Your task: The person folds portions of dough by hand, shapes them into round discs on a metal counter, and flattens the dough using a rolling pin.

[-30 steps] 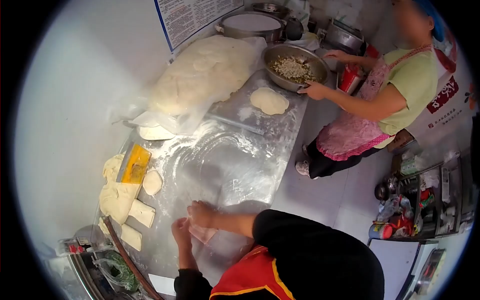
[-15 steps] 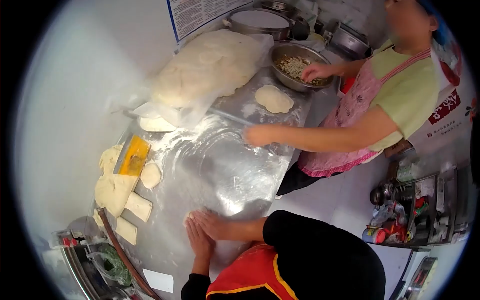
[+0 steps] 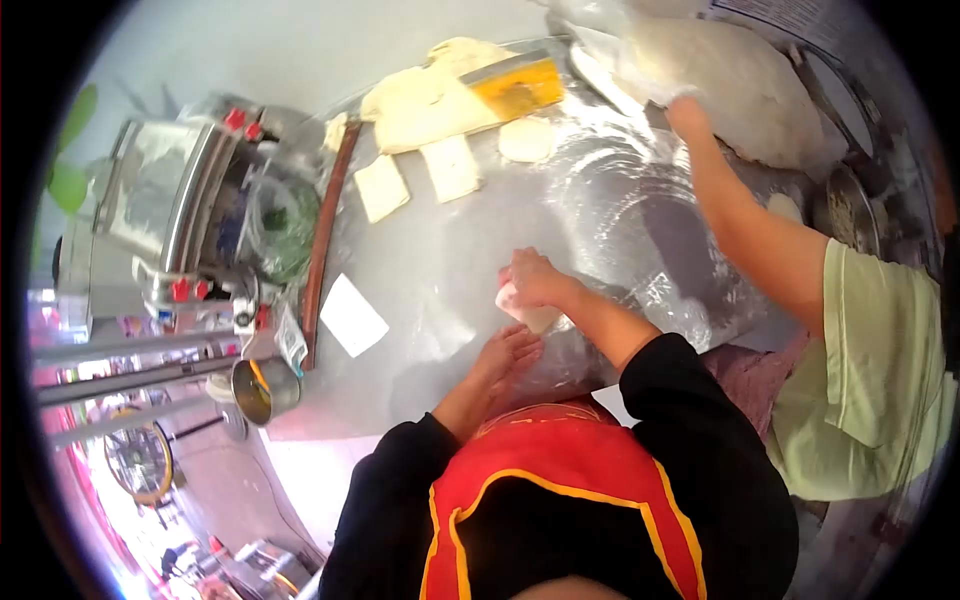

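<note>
A small pale piece of dough (image 3: pixel 541 319) lies on the steel table in front of me. My right hand (image 3: pixel 533 278) reaches over its far side with bent fingers and grips it. Just below the dough's near edge is my left hand (image 3: pixel 508 354), fingers stretched out and close beside the piece; whether they touch it I cannot tell. Farther off sit two cut dough strips (image 3: pixel 451 168), a round dough disc (image 3: pixel 527 141) and a larger folded dough slab (image 3: pixel 420 108). A yellow-handled dough scraper (image 3: pixel 520 84) rests on the slab.
At the right, a co-worker's hand (image 3: pixel 687 118) is at the edge of a big covered dough mass (image 3: pixel 745 85). A brown wooden stick (image 3: pixel 328 240) runs along the table's left edge, near a white card (image 3: pixel 353 315). A metal pot (image 3: pixel 265 390) and a roller machine (image 3: pixel 190 200) stand beyond.
My view has swung left. My hands, pressed together on the table before, are now apart, with a dough piece showing under the right one. The co-worker's hand is now at the big dough.
</note>
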A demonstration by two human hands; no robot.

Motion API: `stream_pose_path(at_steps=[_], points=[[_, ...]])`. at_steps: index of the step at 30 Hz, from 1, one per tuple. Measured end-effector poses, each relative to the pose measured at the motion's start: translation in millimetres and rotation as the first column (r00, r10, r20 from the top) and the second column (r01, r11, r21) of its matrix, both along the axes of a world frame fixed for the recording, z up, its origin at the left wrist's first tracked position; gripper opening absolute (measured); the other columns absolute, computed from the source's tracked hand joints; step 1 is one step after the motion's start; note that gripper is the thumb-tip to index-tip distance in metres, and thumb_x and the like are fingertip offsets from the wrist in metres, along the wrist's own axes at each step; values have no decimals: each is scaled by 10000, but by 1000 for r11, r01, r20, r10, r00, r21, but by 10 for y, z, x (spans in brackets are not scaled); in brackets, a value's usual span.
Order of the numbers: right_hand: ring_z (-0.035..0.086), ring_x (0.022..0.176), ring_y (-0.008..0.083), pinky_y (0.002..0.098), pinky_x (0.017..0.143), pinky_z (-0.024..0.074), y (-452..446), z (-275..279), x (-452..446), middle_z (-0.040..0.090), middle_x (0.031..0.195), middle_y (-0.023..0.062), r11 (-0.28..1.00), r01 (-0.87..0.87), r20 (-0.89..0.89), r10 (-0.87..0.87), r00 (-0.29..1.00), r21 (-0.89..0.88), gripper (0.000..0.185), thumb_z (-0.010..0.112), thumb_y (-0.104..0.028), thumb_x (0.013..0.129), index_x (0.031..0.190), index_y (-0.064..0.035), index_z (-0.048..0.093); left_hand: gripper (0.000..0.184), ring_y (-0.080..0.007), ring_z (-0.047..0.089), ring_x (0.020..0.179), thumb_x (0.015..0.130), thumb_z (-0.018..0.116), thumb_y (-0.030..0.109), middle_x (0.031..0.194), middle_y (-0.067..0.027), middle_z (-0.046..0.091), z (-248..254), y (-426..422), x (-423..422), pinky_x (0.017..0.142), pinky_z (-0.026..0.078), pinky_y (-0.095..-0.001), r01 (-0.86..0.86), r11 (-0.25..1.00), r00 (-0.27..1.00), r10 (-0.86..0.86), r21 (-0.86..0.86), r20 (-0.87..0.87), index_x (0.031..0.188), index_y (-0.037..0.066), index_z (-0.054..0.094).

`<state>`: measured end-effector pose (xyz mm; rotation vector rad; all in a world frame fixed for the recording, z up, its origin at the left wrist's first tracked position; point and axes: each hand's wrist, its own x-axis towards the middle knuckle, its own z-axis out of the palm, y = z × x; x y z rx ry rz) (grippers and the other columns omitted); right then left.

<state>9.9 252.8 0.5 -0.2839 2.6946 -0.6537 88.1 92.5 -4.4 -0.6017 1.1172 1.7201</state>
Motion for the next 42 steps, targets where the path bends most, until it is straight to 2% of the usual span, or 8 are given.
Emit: stream_pose_path(at_steps=[5, 7, 9, 13, 17, 21, 32, 42], points=[[587, 1024, 262, 378, 858, 487, 172, -168, -103, 628, 1091, 107, 968, -98, -237, 42, 970, -230, 348, 672, -385, 729, 983, -148, 683, 329, -170, 578, 827, 919, 538, 174, 970, -94, 597, 95, -220, -199, 736, 496, -290, -90, 992, 987, 77, -91, -144, 1177, -28, 503], [620, 907, 262, 347, 793, 494, 402, -169, 65, 632, 1038, 167, 604, 603, 195, -604, 773, -521, 453, 706, -351, 768, 1041, -2, 608, 321, -139, 542, 774, 911, 534, 179, 936, -58, 575, 105, -277, -369, 694, 477, -273, -137, 970, 910, 42, -202, -414, 1149, -36, 523], [622, 725, 228, 361, 654, 488, 614, -249, 426, 657, 824, 131, 744, 596, -147, -654, 742, -302, 434, 664, -399, 822, 944, 13, 609, 297, -112, 491, 721, 890, 538, 176, 867, -37, 552, 77, -227, -489, 639, 438, -261, -177, 969, 880, 78, -172, -468, 1101, -33, 552], [585, 540, 212, 354, 549, 467, 910, 171, 892, 623, 592, 80, 710, 688, 424, -582, 694, -150, 429, 660, -409, 826, 895, 13, 622, 240, -109, 468, 669, 848, 554, 167, 733, -42, 531, 99, 31, -763, 586, 409, -294, 11, 895, 807, -271, -446, -525, 974, -36, 581], [601, 638, 248, 372, 631, 489, 870, -259, 594, 593, 651, 105, 639, 630, -156, -746, 648, -441, 352, 715, -335, 749, 849, -19, 597, 229, -179, 487, 624, 808, 583, 172, 679, -96, 548, -38, 521, -1002, 595, 418, -356, 22, 859, 609, -417, -512, -674, 822, -56, 568], [581, 658, 252, 371, 656, 495, 738, -727, 193, 582, 693, 96, 313, 754, 414, -684, 601, -577, 292, 728, -214, 694, 852, -15, 583, 248, -172, 579, 700, 803, 613, 183, 770, -107, 643, -466, 692, -1198, 629, 466, -342, 191, 721, 453, -667, -666, -592, 888, -49, 640], [450, 1238, 359, 462, 1069, 325, 344, -59, 1195, 485, 1316, 218, 963, 245, -556, -264, 788, -111, 439, 529, -257, 915, 1263, 10, 511, 433, -345, 420, 1292, 924, 443, 164, 1389, -216, 434, 29, 328, -386, 1078, 318, -445, -159, 640, -524, -700, -752, -485, 1318, -14, 467], [352, 1343, 306, 413, 1148, 198, 336, 30, 1025, 408, 1427, 152, 953, 172, -262, -105, 959, 247, 464, 450, -323, 935, 1286, -24, 505, 445, -316, 312, 1370, 906, 475, 171, 1435, -174, 398, -18, 504, -491, 1126, 236, -439, -195, 506, -521, -779, -840, -348, 1311, -14, 490]])
